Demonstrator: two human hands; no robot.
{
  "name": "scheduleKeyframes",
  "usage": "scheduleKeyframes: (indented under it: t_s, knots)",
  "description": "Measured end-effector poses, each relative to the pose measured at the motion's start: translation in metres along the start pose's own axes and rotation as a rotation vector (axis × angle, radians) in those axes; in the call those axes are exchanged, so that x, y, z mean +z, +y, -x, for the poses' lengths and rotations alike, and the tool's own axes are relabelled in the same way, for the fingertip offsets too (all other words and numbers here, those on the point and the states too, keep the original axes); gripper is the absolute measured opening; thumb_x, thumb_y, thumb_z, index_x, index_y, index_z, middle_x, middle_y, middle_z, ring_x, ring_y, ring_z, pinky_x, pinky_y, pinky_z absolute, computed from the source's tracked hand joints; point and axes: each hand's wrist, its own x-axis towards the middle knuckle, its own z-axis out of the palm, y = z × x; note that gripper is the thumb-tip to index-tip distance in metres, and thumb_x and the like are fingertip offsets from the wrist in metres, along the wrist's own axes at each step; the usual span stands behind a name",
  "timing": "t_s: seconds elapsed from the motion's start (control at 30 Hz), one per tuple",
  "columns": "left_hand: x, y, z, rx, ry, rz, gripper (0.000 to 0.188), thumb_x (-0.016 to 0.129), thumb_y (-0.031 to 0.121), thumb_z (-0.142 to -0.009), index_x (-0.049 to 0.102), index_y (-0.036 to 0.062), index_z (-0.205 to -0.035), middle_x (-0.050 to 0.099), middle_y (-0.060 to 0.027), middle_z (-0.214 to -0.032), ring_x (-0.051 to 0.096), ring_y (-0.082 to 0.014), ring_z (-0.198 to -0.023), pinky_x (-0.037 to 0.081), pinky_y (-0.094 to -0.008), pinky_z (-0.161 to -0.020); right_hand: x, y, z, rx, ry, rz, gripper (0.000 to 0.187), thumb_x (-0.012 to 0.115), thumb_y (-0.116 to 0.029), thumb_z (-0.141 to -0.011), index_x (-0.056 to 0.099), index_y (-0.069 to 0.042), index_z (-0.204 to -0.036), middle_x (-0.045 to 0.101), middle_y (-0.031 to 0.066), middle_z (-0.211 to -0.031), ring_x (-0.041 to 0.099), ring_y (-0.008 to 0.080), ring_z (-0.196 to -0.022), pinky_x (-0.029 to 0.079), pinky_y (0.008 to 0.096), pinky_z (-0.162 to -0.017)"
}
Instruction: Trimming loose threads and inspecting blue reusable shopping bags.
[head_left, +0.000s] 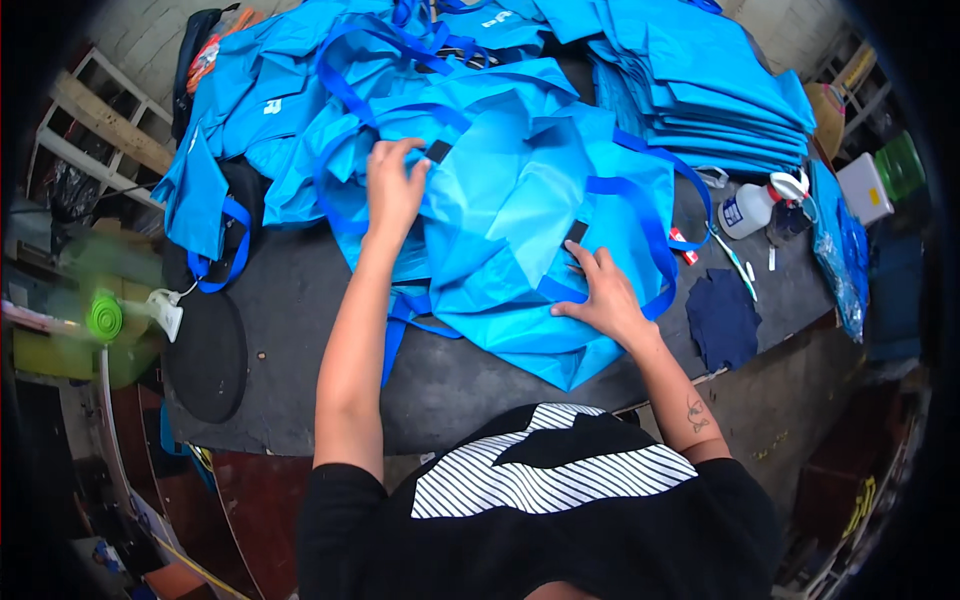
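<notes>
A bright blue fabric bag (pixel 520 200) with darker blue straps lies spread on the dark table (pixel 300 310) in front of me. My left hand (pixel 393 185) grips its upper left edge next to a small black patch (pixel 438 151). My right hand (pixel 603 295) lies flat on the bag's lower right part, fingers apart, just below another black patch (pixel 576 233). A dark blue strap (pixel 650 225) loops around the bag's right side.
A neat stack of folded blue bags (pixel 720 90) sits at the back right; loose blue bags (pixel 270 90) pile at the back left. A white squeeze bottle (pixel 750 208), a dark blue cloth (pixel 722 318) and small tools lie at the right. A green fan (pixel 105 315) stands left.
</notes>
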Motion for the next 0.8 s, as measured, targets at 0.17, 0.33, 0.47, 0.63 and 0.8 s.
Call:
scheduleKeyframes:
  t_s: [0.17,0.33,0.47,0.63,0.8]
  knots:
    - [-0.041,0.137,0.018,0.029,-0.106,0.306,0.018,0.064,0.005,-0.081,0.064,0.0030,-0.098,0.061,-0.0139,-0.098,0.059,-0.0304,-0.097,0.044,-0.0376,-0.087,-0.004,0.029,-0.002,0.045,0.196,-0.569,0.052,0.072,-0.019,-0.081,0.051,-0.007,-0.127,0.047,-0.0003,-0.092,0.044,0.0082,-0.074,0.041,0.0220,-0.070]
    - [-0.039,0.160,0.045,0.207,-0.379,0.224,0.015,0.062,0.002,-0.082,0.065,0.0013,-0.096,0.063,-0.0138,-0.098,0.061,-0.0288,-0.096,0.047,-0.0363,-0.084,-0.025,0.029,-0.033,0.111,0.301,-0.696,0.022,0.055,-0.012,-0.091,0.060,-0.002,-0.110,0.044,-0.0057,-0.071,0.038,0.0041,-0.066,0.036,0.0199,-0.062]
    - [-0.044,0.159,0.018,0.038,-0.319,0.326,0.015,0.060,0.002,-0.083,0.065,0.0006,-0.097,0.064,-0.0129,-0.093,0.063,-0.0275,-0.089,0.048,-0.0323,-0.078,-0.039,0.022,-0.057,0.014,0.291,-0.698,0.023,0.060,-0.013,-0.088,0.061,-0.003,-0.109,0.056,-0.0015,-0.081,0.044,0.0039,-0.067,0.036,0.0206,-0.061]
    - [-0.016,0.125,-0.063,-0.069,-0.315,0.486,0.018,0.057,0.001,-0.083,0.065,0.0022,-0.099,0.064,-0.0116,-0.095,0.063,-0.0228,-0.088,0.050,-0.0336,-0.076,-0.048,-0.004,-0.133,-0.269,0.718,-0.380,0.034,0.071,-0.010,-0.076,0.062,-0.006,-0.109,0.064,0.0062,-0.105,0.054,0.0138,-0.073,0.042,0.0243,-0.064]
    - [0.044,0.093,-0.080,-0.343,-0.491,0.569,0.034,0.058,0.000,-0.081,0.063,0.0076,-0.114,0.060,-0.0068,-0.096,0.060,-0.0152,-0.086,0.049,-0.0270,-0.074,-0.016,0.042,-0.189,-0.114,0.585,-0.193,0.030,0.073,-0.007,-0.072,0.065,-0.005,-0.101,0.066,0.0080,-0.097,0.054,0.0142,-0.069,0.043,0.0259,-0.059]
